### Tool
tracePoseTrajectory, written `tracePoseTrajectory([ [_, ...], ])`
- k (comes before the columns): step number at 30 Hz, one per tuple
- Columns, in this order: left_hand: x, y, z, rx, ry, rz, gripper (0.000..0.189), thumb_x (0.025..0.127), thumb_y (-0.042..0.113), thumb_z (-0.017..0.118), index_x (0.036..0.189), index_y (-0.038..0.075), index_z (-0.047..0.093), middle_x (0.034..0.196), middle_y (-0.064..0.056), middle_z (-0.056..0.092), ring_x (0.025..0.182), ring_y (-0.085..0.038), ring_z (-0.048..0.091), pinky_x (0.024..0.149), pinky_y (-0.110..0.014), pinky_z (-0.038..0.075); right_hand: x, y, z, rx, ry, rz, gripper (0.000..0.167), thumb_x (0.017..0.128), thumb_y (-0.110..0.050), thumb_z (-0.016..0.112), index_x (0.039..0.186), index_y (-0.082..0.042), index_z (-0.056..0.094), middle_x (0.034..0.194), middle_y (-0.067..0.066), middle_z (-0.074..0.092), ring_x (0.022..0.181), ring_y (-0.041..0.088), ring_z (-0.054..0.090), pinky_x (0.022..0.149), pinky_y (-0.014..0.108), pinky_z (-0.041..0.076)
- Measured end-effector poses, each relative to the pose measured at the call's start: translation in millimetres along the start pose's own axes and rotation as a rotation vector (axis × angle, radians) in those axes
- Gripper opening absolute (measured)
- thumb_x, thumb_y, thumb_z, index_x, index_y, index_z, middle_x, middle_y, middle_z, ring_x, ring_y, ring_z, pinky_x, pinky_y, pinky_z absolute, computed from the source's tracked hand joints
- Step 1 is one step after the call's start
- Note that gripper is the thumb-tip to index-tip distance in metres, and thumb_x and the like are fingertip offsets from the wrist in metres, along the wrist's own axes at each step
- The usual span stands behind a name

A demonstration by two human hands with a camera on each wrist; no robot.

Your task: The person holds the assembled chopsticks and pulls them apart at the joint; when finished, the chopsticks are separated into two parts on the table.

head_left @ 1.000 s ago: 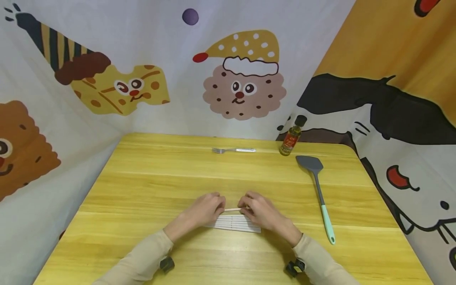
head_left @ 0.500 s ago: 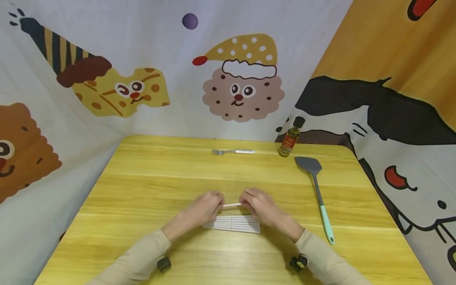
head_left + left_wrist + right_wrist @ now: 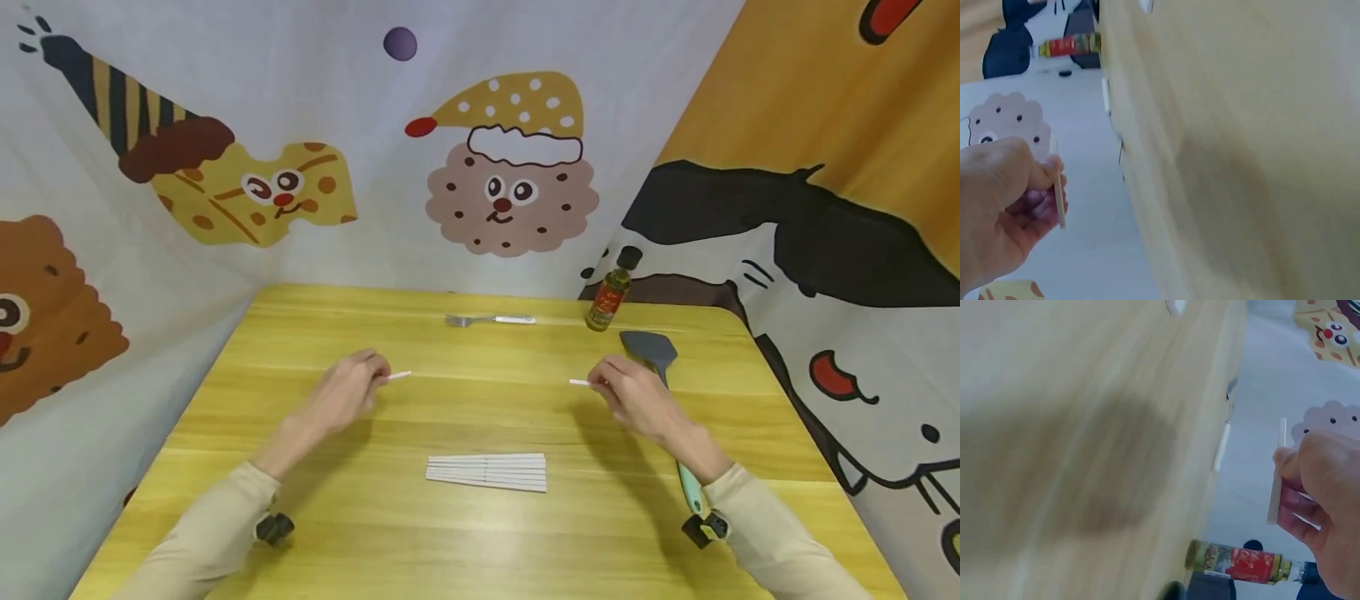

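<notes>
In the head view my left hand (image 3: 348, 387) is raised over the table's left half, pinching a short thin white stick (image 3: 399, 375). My right hand (image 3: 637, 396) is over the right half and pinches a similar short white stick (image 3: 578, 382). Each wrist view shows the stick between thumb and fingers, both ends sticking out: the left one (image 3: 1060, 203), the right one (image 3: 1275, 497). Between the hands and nearer the person, a row of several thin white sticks (image 3: 486, 472) lies side by side on the table, with a line across their middle.
A fork (image 3: 491, 320) with a white handle lies near the table's back edge. Right of it stands an oil bottle (image 3: 609, 296) with a red label. A grey spatula (image 3: 651, 346) with a mint handle lies on the right, partly under my right arm. A printed cloth hangs behind.
Both hands were close together at one white stick just behind the row. They have moved apart and farther forward, each now with a short stick. The row stays in place.
</notes>
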State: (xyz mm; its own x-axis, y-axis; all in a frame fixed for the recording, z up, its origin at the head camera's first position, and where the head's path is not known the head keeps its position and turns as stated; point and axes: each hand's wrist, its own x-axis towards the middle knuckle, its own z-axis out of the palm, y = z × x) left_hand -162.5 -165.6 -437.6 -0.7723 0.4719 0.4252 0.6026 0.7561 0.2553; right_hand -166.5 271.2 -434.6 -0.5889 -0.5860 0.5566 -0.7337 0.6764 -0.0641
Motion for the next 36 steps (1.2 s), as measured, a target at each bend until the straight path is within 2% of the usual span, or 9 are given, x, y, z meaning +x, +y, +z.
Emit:
tracePoseTrajectory([
  [3, 12.1, -11.3, -3.9, -0.005, -0.011, 0.041, 0.003, 0.091, 0.000, 0.072, 0.091, -0.002, 0.071, 0.086, -0.008, 0.067, 0.073, -0.019, 0.064, 0.061, -0.030, 0.057, 1.5, 12, -6, -0.010, -0.041, 0.023, 0.013, 0.083, 0.000, 0.080, 0.089, -0.007, 0.071, 0.085, 0.003, 0.066, 0.072, 0.015, 0.062, 0.058, 0.032, 0.054],
  [6, 31.8, -10.5, 0.0, -0.005, -0.042, 0.073, 0.004, 0.094, 0.004, 0.071, 0.093, 0.000, 0.072, 0.088, -0.009, 0.068, 0.077, -0.020, 0.066, 0.065, -0.030, 0.058, 8.3, 19, -3, -0.019, -0.058, 0.048, 0.010, 0.085, -0.003, 0.079, 0.090, -0.009, 0.073, 0.086, 0.002, 0.067, 0.074, 0.017, 0.063, 0.060, 0.034, 0.054],
  [8, 45.3, -9.7, 4.6, -0.001, -0.066, 0.072, 0.003, 0.094, 0.004, 0.070, 0.093, 0.002, 0.073, 0.090, -0.008, 0.068, 0.078, -0.020, 0.067, 0.066, -0.031, 0.058, 14.8, 25, 2, -0.025, -0.064, 0.066, 0.009, 0.085, -0.004, 0.079, 0.090, -0.009, 0.073, 0.085, 0.002, 0.066, 0.073, 0.017, 0.062, 0.059, 0.035, 0.053],
  [13, 75.8, -16.1, 18.5, -0.022, -0.104, 0.031, 0.005, 0.094, 0.004, 0.070, 0.097, 0.002, 0.074, 0.094, -0.010, 0.069, 0.084, -0.024, 0.068, 0.071, -0.034, 0.060, 33.1, 45, 13, -0.019, -0.086, 0.112, 0.004, 0.089, -0.005, 0.076, 0.091, -0.007, 0.074, 0.086, 0.005, 0.067, 0.072, 0.019, 0.062, 0.060, 0.036, 0.054],
  [18, 95.9, -24.9, 28.4, -0.064, -0.142, -0.050, 0.008, 0.096, 0.006, 0.068, 0.099, 0.001, 0.074, 0.095, -0.011, 0.069, 0.083, -0.024, 0.067, 0.071, -0.034, 0.059, 51.0, 60, 25, 0.010, -0.136, 0.161, 0.004, 0.091, -0.005, 0.074, 0.095, -0.006, 0.075, 0.091, 0.009, 0.070, 0.078, 0.024, 0.066, 0.066, 0.039, 0.057],
  [23, 107.7, -33.0, 36.9, -0.053, -0.203, -0.098, 0.011, 0.098, 0.007, 0.066, 0.104, 0.001, 0.073, 0.099, -0.012, 0.069, 0.089, -0.026, 0.067, 0.076, -0.037, 0.059, 64.7, 70, 42, 0.035, -0.184, 0.243, 0.006, 0.091, -0.007, 0.074, 0.097, -0.005, 0.076, 0.095, 0.011, 0.074, 0.085, 0.028, 0.068, 0.074, 0.045, 0.058],
  [28, 116.3, -41.8, 50.4, -0.062, -0.261, -0.158, 0.012, 0.098, 0.007, 0.065, 0.106, 0.002, 0.073, 0.103, -0.011, 0.070, 0.094, -0.027, 0.066, 0.082, -0.038, 0.058, 72.3, 77, 60, 0.051, -0.273, 0.329, 0.010, 0.093, -0.010, 0.073, 0.101, -0.006, 0.078, 0.100, 0.011, 0.075, 0.090, 0.029, 0.069, 0.080, 0.046, 0.058],
  [32, 122.3, -44.6, 61.6, -0.086, -0.291, -0.161, 0.011, 0.098, 0.007, 0.066, 0.104, 0.003, 0.073, 0.103, -0.011, 0.071, 0.095, -0.026, 0.066, 0.084, -0.038, 0.058, 75.3, 80, 71, 0.065, -0.333, 0.396, 0.009, 0.093, -0.010, 0.073, 0.101, -0.008, 0.078, 0.102, 0.011, 0.075, 0.092, 0.028, 0.070, 0.083, 0.046, 0.059],
  [36, 121.6, -47.2, 69.7, -0.097, -0.302, -0.183, 0.009, 0.097, 0.007, 0.066, 0.101, 0.003, 0.074, 0.102, -0.011, 0.070, 0.095, -0.026, 0.064, 0.083, -0.039, 0.057, 75.3, 82, 82, 0.084, -0.375, 0.419, 0.009, 0.094, -0.009, 0.071, 0.100, -0.007, 0.078, 0.103, 0.012, 0.076, 0.094, 0.028, 0.070, 0.085, 0.045, 0.059],
])
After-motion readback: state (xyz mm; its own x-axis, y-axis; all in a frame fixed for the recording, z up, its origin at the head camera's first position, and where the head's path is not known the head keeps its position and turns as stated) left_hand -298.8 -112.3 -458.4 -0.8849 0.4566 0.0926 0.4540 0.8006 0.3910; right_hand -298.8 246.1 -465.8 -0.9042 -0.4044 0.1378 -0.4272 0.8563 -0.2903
